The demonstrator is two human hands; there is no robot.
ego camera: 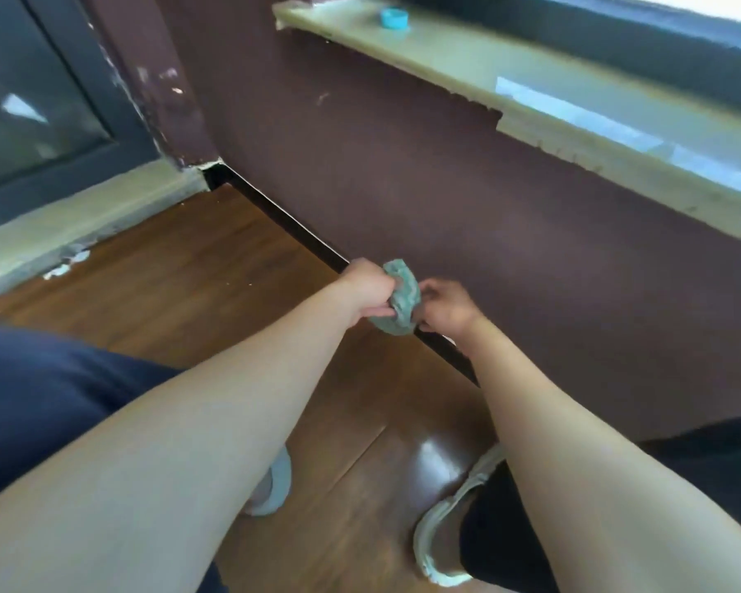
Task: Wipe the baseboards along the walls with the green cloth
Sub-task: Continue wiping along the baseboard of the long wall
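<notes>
A bunched green cloth (401,298) is held low against the dark baseboard (292,226) that runs along the foot of the maroon wall (467,199). My left hand (369,288) grips the cloth's left side with curled fingers. On the cloth's right side, my right hand (448,308) pinches it, with the fingertips hidden behind the fabric. The baseboard stretches from the corner at the upper left down past both hands to the right.
A wooden floor (180,284) lies below. A stone door sill (73,233) and dark glass door (31,87) stand at left. A pale window ledge (552,92) juts out above, with a blue cap (395,18) on it. My shoes (274,485) are near.
</notes>
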